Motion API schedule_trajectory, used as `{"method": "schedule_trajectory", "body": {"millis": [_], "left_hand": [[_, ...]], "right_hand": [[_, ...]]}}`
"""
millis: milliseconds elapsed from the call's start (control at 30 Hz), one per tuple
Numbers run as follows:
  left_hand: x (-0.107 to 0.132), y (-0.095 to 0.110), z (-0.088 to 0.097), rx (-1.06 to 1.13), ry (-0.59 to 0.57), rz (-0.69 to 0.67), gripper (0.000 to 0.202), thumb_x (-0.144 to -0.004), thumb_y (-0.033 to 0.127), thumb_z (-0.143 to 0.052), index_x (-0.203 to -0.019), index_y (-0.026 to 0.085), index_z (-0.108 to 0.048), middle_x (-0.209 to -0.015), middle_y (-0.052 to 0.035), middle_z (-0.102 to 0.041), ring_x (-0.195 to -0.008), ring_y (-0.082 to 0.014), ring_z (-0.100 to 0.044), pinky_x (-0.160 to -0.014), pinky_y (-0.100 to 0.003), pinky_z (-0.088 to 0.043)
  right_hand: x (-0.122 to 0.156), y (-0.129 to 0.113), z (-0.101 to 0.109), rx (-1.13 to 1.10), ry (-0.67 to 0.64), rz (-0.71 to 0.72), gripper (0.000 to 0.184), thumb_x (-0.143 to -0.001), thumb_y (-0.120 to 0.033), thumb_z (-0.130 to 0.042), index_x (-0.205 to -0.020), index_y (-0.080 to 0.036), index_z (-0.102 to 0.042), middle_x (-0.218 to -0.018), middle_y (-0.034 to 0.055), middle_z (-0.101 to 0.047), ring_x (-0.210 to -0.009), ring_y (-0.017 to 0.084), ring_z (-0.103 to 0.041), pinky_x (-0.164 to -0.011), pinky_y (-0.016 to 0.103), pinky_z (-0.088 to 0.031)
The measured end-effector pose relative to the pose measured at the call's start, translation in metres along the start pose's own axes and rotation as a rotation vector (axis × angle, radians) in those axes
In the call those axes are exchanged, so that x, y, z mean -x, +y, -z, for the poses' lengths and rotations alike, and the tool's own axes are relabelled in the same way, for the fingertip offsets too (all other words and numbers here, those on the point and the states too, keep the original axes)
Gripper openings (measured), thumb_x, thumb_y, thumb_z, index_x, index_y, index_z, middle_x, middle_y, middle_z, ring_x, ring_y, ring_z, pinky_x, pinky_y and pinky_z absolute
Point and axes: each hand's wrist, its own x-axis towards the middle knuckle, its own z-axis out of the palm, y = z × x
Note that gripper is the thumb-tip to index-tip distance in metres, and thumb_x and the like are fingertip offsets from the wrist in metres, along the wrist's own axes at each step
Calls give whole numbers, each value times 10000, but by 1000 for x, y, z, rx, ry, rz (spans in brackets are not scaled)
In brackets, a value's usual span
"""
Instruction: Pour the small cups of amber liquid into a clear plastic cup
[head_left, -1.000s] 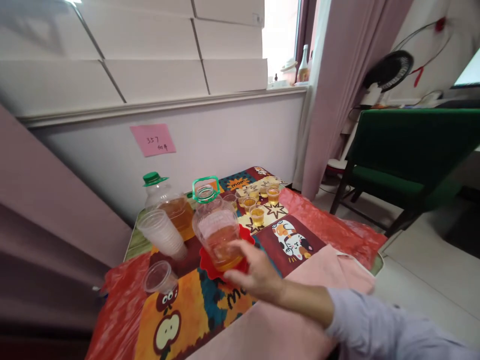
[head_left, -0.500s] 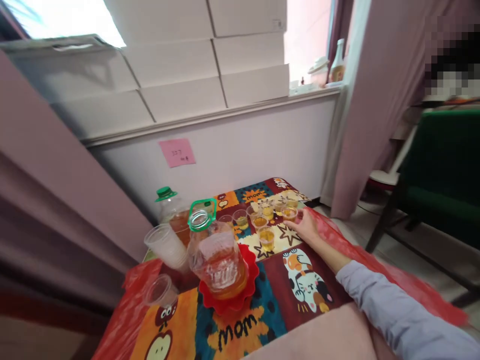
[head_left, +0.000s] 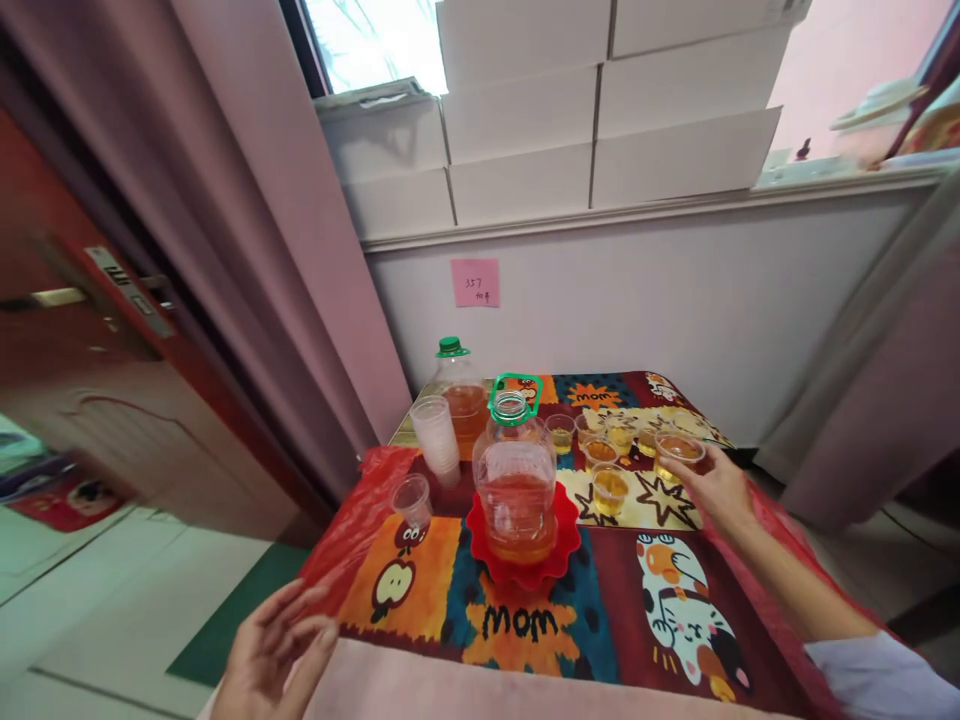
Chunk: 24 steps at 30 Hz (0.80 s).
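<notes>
The right hand grasps a cup by its far side, fingers curled round the wall just under the rim. The cup is nearly full of amber liquid. Whether it rests on the table or is just clear of it, I cannot tell. The left hand is released, with its fingers spread and holding nothing, and hovers at the near edge of the table, well apart from everything on it.

Just left of the right hand stand more filled cups, close together. Further left is an open jug on a red dish. Beyond the jug are a capped bottle, a stack of cups and one empty cup.

The cup looks thin and soft, so a tight squeeze could buckle its wall and push liquid over the rim. It is so full that any tilt or jerk would probably spill it onto the cloth. The grip sits on one side only, so the cup could pivot or slip. The neighbouring cups stand so near that a knuckle or sleeve passing across them could knock one over. The uncapped jug lies further along that path, and a bump would slop it.
</notes>
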Motion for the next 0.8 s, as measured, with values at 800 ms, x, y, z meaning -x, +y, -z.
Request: {"method": "schedule_trajectory", "body": {"millis": [800], "left_hand": [[-15,-96,-36,-171,-235,55,949,-694,716,-577,-1397,102,-406,-1353,-224,-591,-1213,-366,-625,-1042,-549,-521]], "right_hand": [[61,-289,-32,-359,-557,103,532,-663,-354,-877,-1134,-221,-668,-1167,97,-760,-1040,266,-722,-963,447,-550]]}}
